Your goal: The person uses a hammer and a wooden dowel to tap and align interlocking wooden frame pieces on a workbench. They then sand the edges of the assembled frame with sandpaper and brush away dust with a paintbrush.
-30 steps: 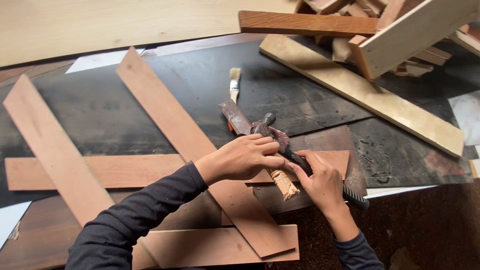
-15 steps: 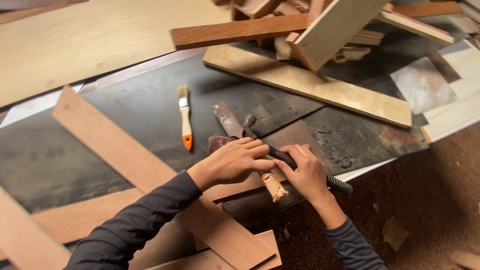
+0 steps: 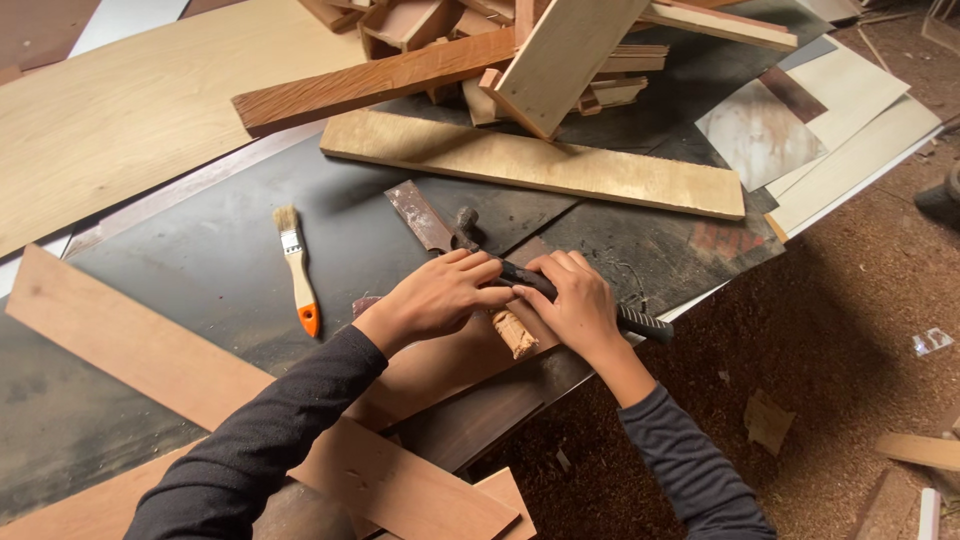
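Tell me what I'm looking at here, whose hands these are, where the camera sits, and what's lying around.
There is no machine here. The one picture comes from a camera worn on a person's head, looking down at their own two hands in dark sleeves.

The left hand and the right hand are both closed on a dark hammer with a ribbed grip, which lies across a reddish wooden plank. A short, pale, cork-like wooden piece pokes out just beneath the hands.

The work surface is a dark board. On it lie a small paintbrush with an orange handle tip, a rusty flat metal blade, and a long pale plank. Behind that sits a loose pile of wood offcuts. To the right, the ground is covered in sawdust.
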